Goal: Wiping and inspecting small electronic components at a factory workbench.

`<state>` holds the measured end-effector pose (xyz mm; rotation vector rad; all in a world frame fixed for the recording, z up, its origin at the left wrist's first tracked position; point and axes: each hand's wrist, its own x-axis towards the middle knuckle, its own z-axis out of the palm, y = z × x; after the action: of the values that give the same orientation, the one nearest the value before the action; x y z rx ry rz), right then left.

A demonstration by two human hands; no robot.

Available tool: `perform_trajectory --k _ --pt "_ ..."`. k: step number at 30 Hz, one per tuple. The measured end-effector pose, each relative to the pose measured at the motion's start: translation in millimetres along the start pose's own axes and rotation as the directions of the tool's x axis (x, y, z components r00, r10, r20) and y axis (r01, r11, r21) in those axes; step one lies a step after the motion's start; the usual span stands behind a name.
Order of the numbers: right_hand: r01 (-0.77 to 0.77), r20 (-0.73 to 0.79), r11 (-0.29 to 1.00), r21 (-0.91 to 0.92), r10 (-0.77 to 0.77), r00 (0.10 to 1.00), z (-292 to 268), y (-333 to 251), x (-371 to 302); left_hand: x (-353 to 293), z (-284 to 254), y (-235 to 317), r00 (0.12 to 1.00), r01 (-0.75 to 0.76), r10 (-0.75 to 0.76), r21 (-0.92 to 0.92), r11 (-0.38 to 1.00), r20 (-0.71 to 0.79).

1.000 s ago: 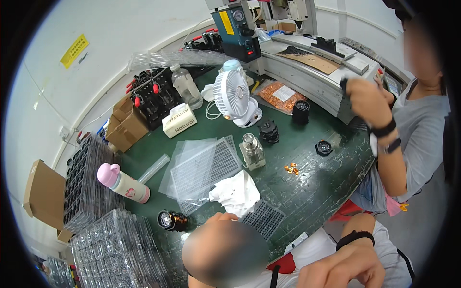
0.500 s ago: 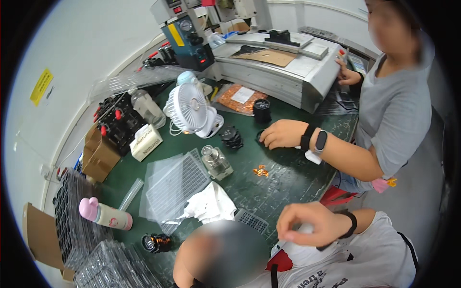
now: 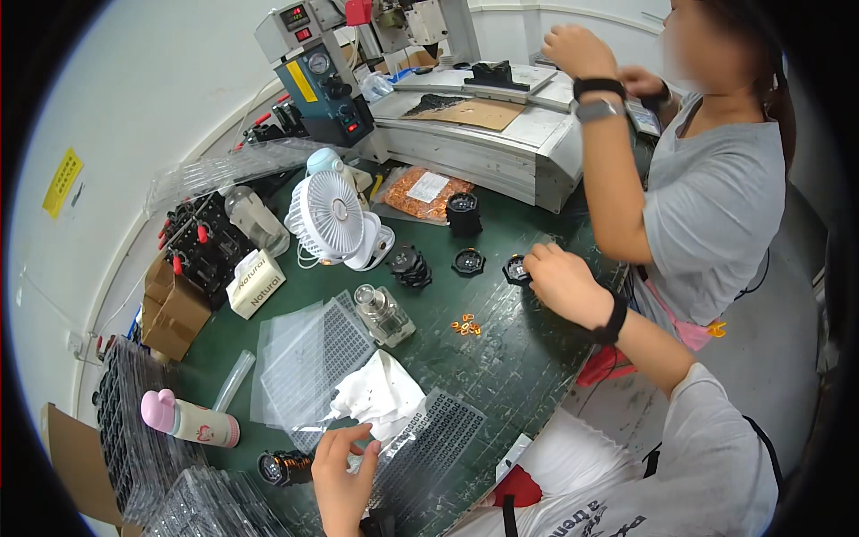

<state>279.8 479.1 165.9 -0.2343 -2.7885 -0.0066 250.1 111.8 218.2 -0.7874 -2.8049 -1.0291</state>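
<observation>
Right hand (image 3: 568, 288) has gone from above the near edge half a second ago out across the surface (image 3: 537, 376); co-worker's hand (image 3: 582, 54) has lifted off it. Right arm comes in from lower right, bent at the elbow, palm down, fingers at the right side of a black round part (image 3: 514, 270). That part sits just beside a second black ring (image 3: 468, 262), beyond the orange bits (image 3: 466, 326). Right grip: fingertips partly hidden, can't tell if closed on it. Left hand (image 3: 342, 473) is upright, fingers curled, thumb apart, nothing seen in grip, near a dotted sheet (image 3: 438, 438). It covers the right end of a coil part (image 3: 279, 468); left forearm cut off at bottom.
</observation>
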Motion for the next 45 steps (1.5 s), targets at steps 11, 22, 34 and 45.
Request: perform_trajectory --k 11,22,34,45 --pt "0.349 -0.184 0.935 0.058 -0.334 0.925 -22.1 -63.6 7.3 -0.1 19.8 -1.7 0.954 0.298 -0.245 -0.624 0.722 0.172" --pt "0.144 0.193 0.987 0.067 -0.155 0.969 -10.5 -46.6 8.6 0.2 25.9 -8.3 0.933 0.361 -0.283 -0.613 0.703 0.224" --pt "0.173 0.081 0.984 0.04 -0.176 0.981 -0.7 -49.4 23.0 3.6 27.4 -11.0 0.932 0.363 -0.267 -0.608 0.706 0.247" --pt "0.78 -0.418 0.619 0.092 -0.687 0.595 -39.1 -181.6 -4.2 0.4 36.4 -16.2 0.92 0.346 -0.293 -0.89 0.296 0.26"
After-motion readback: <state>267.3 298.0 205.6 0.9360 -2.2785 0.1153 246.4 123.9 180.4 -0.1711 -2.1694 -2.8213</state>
